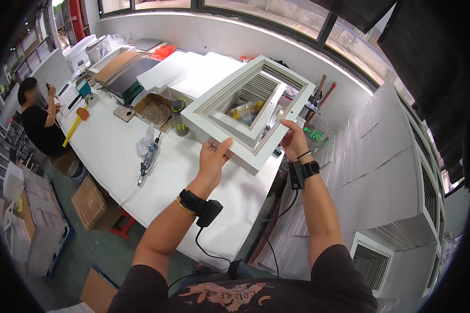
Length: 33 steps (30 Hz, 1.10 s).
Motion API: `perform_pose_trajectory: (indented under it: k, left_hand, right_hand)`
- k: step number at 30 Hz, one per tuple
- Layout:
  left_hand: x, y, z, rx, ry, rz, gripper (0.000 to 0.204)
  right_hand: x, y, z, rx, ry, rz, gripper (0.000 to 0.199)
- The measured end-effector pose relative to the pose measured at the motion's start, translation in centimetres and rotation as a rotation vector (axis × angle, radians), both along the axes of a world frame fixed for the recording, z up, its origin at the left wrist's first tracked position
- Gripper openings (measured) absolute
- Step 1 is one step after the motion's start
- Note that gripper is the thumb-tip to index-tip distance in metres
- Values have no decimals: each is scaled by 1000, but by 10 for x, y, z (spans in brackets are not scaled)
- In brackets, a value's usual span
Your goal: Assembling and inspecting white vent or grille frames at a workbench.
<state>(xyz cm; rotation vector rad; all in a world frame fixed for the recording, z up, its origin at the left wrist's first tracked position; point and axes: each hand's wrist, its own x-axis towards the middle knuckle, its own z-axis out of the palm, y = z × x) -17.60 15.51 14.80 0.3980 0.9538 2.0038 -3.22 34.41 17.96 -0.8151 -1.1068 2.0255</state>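
Note:
Both my hands hold a white rectangular frame (240,143), tilted above the near right part of the table. My left hand (211,164) grips its near edge, thumb on top and fingers underneath. At the right side, my right hand (296,138) is closed around the edge. A smaller frame shape sits within the outer one, and grey slats (261,88) show through the opening. A yellow-and-clear plastic packet (247,111) is also visible there; whether it lies in or behind the frame I cannot tell.
On the white table (193,208) lie a power screwdriver (149,160), an orange-headed mallet (78,122), a box of small hardware (154,109) and a dark-capped bottle (179,117). Stacked white frames (371,156) stand close on the right. Another person (36,115) works at the far left.

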Motion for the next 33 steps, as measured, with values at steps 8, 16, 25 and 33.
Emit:
perform_pose_trajectory:
  k: [8, 16, 25, 33]
  left_hand:
    - [-48, 77, -7, -39, 67, 42, 39]
    - [-59, 110, -17, -62, 61, 36, 40]
    - [-84, 90, 4, -537, 421, -141, 59]
    - [-68, 9, 10, -417, 414, -399, 28]
  right_hand:
    - [-63, 104, -31, -40, 13, 127, 16]
    - [-75, 140, -41, -30, -62, 175, 22]
    - [-51, 130, -10, 700, -643, -117, 53]
    - [6, -36, -33, 769, -496, 60, 48]
